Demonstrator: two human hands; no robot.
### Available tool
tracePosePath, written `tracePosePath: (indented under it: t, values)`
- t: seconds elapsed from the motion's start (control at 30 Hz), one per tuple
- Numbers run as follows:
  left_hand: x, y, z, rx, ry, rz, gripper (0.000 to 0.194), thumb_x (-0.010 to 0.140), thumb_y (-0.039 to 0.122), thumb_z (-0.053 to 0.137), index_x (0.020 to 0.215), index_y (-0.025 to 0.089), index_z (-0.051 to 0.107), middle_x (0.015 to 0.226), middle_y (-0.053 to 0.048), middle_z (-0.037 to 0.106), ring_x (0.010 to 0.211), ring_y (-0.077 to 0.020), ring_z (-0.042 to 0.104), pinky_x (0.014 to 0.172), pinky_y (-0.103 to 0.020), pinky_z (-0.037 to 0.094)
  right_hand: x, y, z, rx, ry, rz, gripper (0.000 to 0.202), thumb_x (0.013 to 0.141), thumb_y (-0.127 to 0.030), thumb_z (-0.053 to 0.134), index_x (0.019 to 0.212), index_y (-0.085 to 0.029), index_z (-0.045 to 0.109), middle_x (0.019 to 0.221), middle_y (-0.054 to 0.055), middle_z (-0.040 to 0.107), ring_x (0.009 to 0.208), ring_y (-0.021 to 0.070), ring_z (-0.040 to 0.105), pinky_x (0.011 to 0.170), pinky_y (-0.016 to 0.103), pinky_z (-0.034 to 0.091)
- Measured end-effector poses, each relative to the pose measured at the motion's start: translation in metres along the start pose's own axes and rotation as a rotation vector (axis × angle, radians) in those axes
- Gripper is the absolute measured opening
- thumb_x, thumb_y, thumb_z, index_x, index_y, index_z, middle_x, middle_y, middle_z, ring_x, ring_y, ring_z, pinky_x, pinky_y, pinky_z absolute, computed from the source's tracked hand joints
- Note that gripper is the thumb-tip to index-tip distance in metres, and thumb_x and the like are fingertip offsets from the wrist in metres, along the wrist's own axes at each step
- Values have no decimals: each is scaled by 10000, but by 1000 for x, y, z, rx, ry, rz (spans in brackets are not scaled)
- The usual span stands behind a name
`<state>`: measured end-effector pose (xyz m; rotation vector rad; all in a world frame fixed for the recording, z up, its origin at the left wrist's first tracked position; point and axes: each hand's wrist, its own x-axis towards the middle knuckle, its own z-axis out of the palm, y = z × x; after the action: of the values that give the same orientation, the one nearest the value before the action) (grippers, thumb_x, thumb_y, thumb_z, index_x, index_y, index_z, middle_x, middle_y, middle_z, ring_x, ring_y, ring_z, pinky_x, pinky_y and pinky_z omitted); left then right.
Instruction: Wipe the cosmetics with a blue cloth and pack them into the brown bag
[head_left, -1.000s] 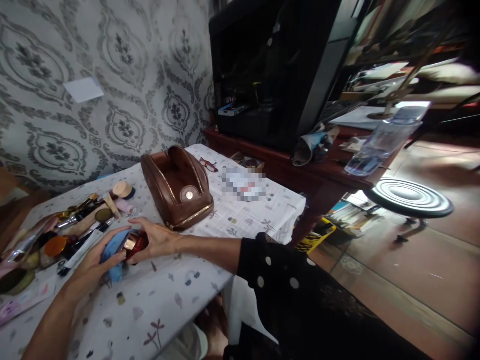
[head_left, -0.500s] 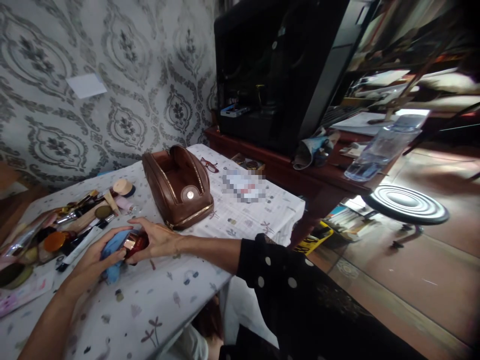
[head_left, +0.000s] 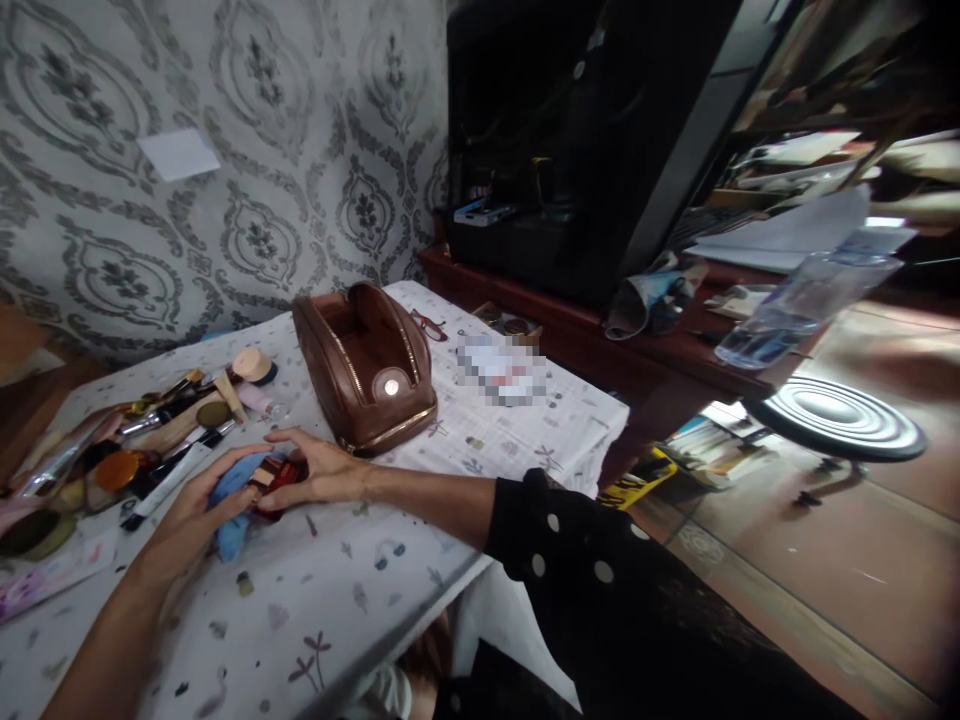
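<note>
Cloth (head_left: 231, 537), blue, is bunched in my left hand (head_left: 196, 505), fingers curled in; my right hand (head_left: 330, 472), fingers half-curled, grips a gold-capped red bottle (head_left: 287, 470) against it, above the near-left tablecloth (head_left: 356, 620). I see cosmetics (head_left: 120, 470) farther left, an unzipped brown cosmetic bag (head_left: 375, 405) beyond.

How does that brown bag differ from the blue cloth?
The brown bag sits open on the table; the blue cloth is gripped in the left hand. The bag holds its shape, while the cloth looks soft and crumpled. The bag is much larger than the visible part of the cloth. Neither shows a printed pattern.
</note>
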<state>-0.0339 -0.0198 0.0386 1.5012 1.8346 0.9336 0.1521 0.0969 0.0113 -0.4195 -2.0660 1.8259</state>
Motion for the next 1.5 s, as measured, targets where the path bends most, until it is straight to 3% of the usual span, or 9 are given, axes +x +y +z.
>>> tracePosePath:
  t: [0.2,0.4,0.67,0.77,0.93,1.07,1.17,1.27,1.5]
  values:
    - [-5,13,9,-120,53,41,668,724,615,729,1225,180,651,1195,-120,711,1101,-328,656,952,-381,535,5,8,6,238,-11,4,994,643,-366,903,1476,-213,383,1027,18,639,1017,186,649,999,346,487]
    - [-6,12,10,-230,50,109,537,762,515,758,1187,197,678,1140,-77,715,1029,-262,666,890,-320,531,4,10,6,290,-22,-3,931,660,-399,878,1435,-212,397,983,12,671,946,175,637,890,332,515]
    - [-8,20,15,-151,254,176,333,772,439,773,1015,213,751,938,-24,732,800,-174,656,748,-269,522,5,12,6,302,5,48,847,705,-455,841,1414,-233,434,805,-34,671,729,140,616,717,287,494]
    - [-11,26,17,-140,321,216,243,752,389,787,913,211,750,894,-14,732,783,-161,651,723,-252,512,5,12,8,342,19,59,856,691,-427,853,1410,-239,428,831,-32,681,769,141,631,743,288,497]
    - [-8,19,16,-352,394,112,261,769,455,752,809,201,709,659,23,650,511,-100,504,473,-215,379,6,15,11,391,18,57,936,637,-430,891,1414,-234,406,935,1,693,850,161,649,829,328,509]
    - [-3,9,12,-509,507,177,304,829,498,679,810,196,709,722,4,664,630,-124,577,587,-223,455,9,20,13,413,54,-2,843,615,-428,907,1317,-225,486,1041,38,683,943,180,653,890,342,508]
    - [-4,11,15,-357,366,230,379,900,528,592,1011,194,733,989,-54,726,887,-199,656,801,-294,514,9,22,14,398,66,-75,805,610,-394,914,1282,-230,502,1079,38,668,983,184,654,931,348,502]
    - [-8,18,23,-81,241,290,408,893,503,625,1165,207,696,1192,-80,681,1103,-251,620,963,-347,476,9,24,15,301,77,-140,854,598,-366,917,1308,-226,465,1033,20,653,925,171,644,907,348,505]
    - [-9,17,33,221,296,332,365,942,477,542,1126,185,660,1009,-73,652,950,-226,617,868,-346,473,8,29,19,69,100,-179,894,658,-382,855,1399,-198,389,982,25,639,869,176,619,822,342,506]
